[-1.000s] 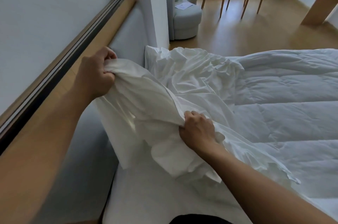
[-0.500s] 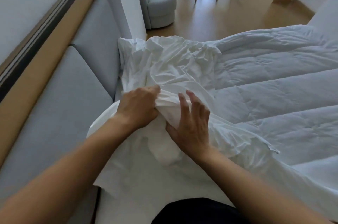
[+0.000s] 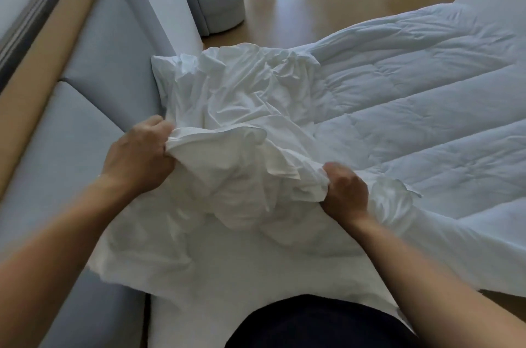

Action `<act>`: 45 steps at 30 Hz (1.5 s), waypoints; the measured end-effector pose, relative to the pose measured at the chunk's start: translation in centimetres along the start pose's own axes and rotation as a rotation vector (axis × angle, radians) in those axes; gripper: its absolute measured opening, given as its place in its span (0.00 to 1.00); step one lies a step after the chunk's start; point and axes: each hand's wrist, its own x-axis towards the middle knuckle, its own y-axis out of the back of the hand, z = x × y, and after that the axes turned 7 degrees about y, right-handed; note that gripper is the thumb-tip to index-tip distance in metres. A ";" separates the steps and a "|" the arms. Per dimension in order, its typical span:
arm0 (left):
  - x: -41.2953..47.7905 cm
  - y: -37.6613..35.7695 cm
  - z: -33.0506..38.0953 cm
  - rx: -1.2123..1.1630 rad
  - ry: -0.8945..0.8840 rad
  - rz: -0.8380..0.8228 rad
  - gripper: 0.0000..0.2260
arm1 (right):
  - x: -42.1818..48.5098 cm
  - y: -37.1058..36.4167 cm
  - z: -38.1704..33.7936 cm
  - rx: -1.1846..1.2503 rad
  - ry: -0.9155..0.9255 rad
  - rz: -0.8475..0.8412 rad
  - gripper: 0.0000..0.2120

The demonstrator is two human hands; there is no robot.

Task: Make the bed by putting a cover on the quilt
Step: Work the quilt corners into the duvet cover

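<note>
Gathering stage: the cover (image 3: 242, 97) sits as a crumpled white heap at the head end of the bed (image 3: 182, 319), against the padded headboard (image 3: 71, 131); it is bunched, not spread
Left grip: the left grip (image 3: 139, 154) has its fingers curled round a thick fold of the cover's near part, raised a little off the bed
Right grip: the right grip (image 3: 345, 191) pinches another fold of the same cloth, lower down and just beside the quilt's near edge; the two grips are well apart, with slack cloth between them
Quilt: the quilt (image 3: 412, 108) lies flat and bare across the rest of the bed, its stitched channels all on show; the cover overlaps its head-end edge; whether any corner is already inside, I cannot tell
Done so far: quilt laid out, cover brought to it and taken in hand; little more, by my reading
Left to do: find the opening, feed the quilt in, draw the cover down the full length, shake it level, close the end, lay it straight; nearly the whole task
Step in hand: probably sorting the folds for an edge or opening; a judgement from how both grips hold bunched cloth
</note>
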 end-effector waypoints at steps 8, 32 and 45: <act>-1.4 0.5 -0.1 0.056 0.003 0.021 0.08 | 4.9 3.2 4.5 -0.138 -0.072 -0.233 0.04; -4.2 -6.9 24.8 -0.004 -0.139 -0.204 0.08 | -1.1 5.8 11.3 -0.183 0.125 -0.245 0.24; -5.4 -13.0 35.6 0.115 -0.043 -0.147 0.09 | 0.6 9.7 11.0 0.195 0.161 -0.245 0.08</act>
